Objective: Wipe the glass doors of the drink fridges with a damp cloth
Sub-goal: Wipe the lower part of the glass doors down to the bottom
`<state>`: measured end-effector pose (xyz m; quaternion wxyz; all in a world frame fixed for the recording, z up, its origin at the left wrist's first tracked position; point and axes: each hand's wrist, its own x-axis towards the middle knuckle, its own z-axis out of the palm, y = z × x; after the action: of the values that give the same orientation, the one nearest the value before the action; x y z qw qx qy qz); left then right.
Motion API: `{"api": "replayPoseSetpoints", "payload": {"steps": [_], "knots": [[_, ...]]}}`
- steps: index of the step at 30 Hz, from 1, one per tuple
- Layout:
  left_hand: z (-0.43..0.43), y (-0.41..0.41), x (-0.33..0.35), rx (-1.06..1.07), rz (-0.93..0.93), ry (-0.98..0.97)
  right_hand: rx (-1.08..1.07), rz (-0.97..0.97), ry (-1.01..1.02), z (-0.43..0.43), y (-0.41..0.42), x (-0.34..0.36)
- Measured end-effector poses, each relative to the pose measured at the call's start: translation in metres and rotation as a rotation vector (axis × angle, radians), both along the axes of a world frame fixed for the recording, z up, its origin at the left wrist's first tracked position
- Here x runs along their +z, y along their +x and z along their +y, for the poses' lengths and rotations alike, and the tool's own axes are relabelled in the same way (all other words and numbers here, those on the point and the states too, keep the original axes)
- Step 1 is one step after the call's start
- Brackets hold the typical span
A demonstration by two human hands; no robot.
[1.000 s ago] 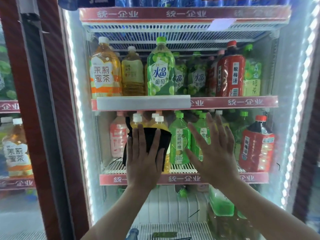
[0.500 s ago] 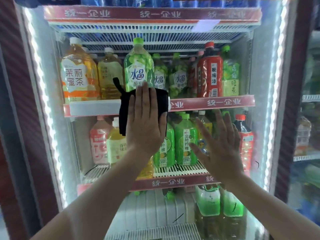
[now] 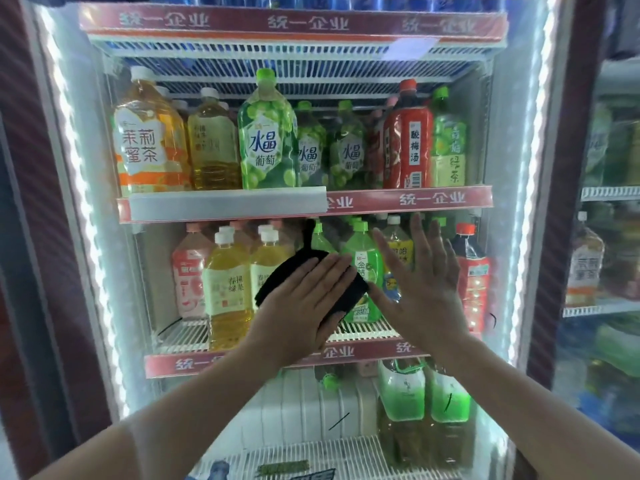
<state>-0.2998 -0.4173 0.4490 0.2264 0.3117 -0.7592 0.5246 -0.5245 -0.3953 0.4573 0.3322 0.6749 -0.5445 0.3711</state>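
A lit drink fridge fills the view, its glass door (image 3: pixel 363 403) shut over shelves of bottles. My left hand (image 3: pixel 304 299) lies flat with straight fingers pointing right and up, pressing a black cloth (image 3: pixel 277 277) against the glass at the middle shelf's height. A thin tail of the cloth sticks up above the hand. Just to the right, my right hand (image 3: pixel 424 289) rests flat on the glass with fingers spread upward, close to the cloth's right edge.
A dark red door frame (image 3: pixel 568 202) runs down the right side, with a neighbouring fridge (image 3: pixel 609 237) of bottles beyond it. Another dark red frame (image 3: pixel 20 202) stands at the left. White LED strips (image 3: pixel 69 161) line both inner sides of the fridge.
My left hand slid the cloth up to the upper shelf rail, then back down and rightward to the middle shelf, turning its fingers to the right. My right hand stayed flat on the glass.
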Motion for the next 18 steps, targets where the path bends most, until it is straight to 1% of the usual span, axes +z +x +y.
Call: {"api": "replayPoseSetpoints", "payload": {"steps": [2, 4, 6, 8, 11, 13, 15, 18], "knots": [[-0.001, 0.002, 0.029, -0.042, -0.089, -0.036, 0.018, 0.031, 0.000, 0.003, -0.007, 0.002], [-0.003, -0.003, 0.060, -0.040, -0.089, -0.068, 0.038, 0.038, -0.032, 0.005, -0.015, 0.002], [-0.005, -0.017, 0.088, -0.013, 0.001, -0.085, 0.047, 0.005, -0.067, 0.007, -0.023, 0.002], [-0.005, -0.036, 0.105, -0.003, 0.139, -0.070, 0.030, -0.050, -0.080, 0.008, -0.032, 0.002], [-0.007, -0.062, 0.106, -0.007, 0.316, -0.053, -0.002, -0.125, -0.106, 0.005, -0.047, 0.005], [-0.008, -0.073, 0.098, -0.019, 0.395, -0.056, -0.030, -0.140, -0.078, 0.002, -0.055, 0.004], [-0.008, -0.079, 0.088, -0.026, 0.422, -0.055, -0.027, -0.115, -0.080, -0.003, -0.061, 0.000], [-0.008, -0.086, 0.071, -0.031, 0.386, -0.035, 0.003, -0.085, -0.107, -0.007, -0.066, -0.005]]}}
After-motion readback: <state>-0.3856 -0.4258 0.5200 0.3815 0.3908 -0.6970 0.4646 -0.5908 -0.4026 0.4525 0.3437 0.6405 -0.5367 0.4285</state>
